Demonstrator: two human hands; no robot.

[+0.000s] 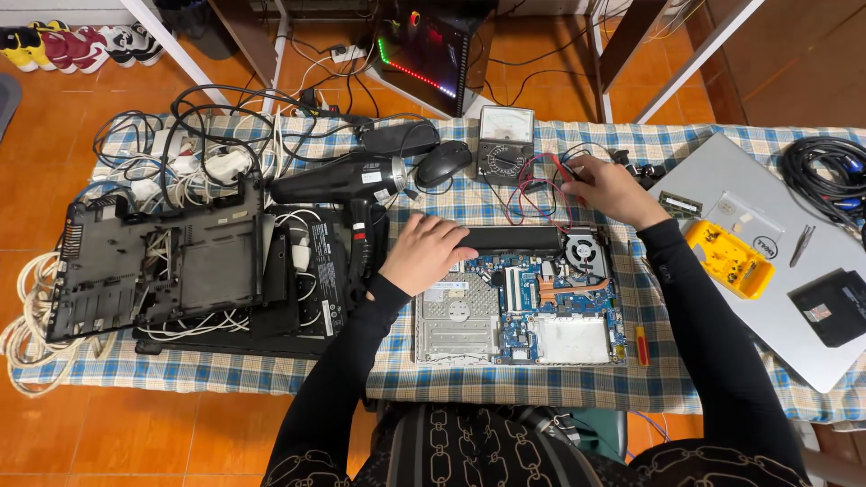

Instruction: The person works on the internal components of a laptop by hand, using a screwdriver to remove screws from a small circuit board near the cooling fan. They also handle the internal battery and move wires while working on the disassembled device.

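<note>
Bench (505, 383) under a checked cloth carries everything. Opened laptop base (519, 302), board exposed, lies just below both hands. Left hand (424, 252) rests palm-down, fingers curled over the end of the black battery bar (510, 239) at the base's far edge. Right hand (609, 188) pinches the red and black probe leads (539, 185), running from the analog multimeter (503, 149) just left of it.

Blue-checked tablecloth (505, 379), blue circuit board (514, 316), yellow parts box (727, 260), black hair dryer (338, 180), orange floor (144, 433).
</note>
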